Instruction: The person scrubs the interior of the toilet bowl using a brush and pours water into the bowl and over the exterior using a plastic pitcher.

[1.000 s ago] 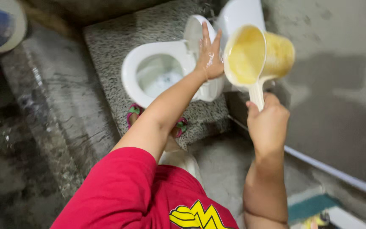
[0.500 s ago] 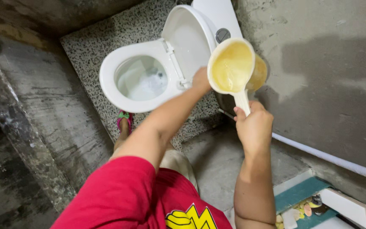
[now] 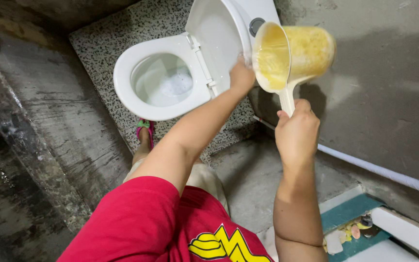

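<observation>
My right hand [image 3: 297, 132] grips the white handle of a yellow plastic dipper [image 3: 292, 56], tipped with its mouth toward the toilet. My left hand [image 3: 241, 75] reaches forward against the raised white toilet lid [image 3: 217, 36], next to the dipper's rim; its fingers are hidden from me. The white toilet bowl [image 3: 127, 70] stands open with water inside, on a speckled stone step [image 3: 103, 39].
A grey concrete wall [image 3: 389, 97] rises on the right with a white pipe [image 3: 379, 170] along its base. My foot in a pink sandal [image 3: 144, 131] stands below the bowl. A green-and-white tray with small items [image 3: 360, 228] lies at the lower right. The floor on the left is wet.
The dipper has lifted and tipped further onto its side. My left hand has slid up along the lid toward the dipper. The view has shifted slightly.
</observation>
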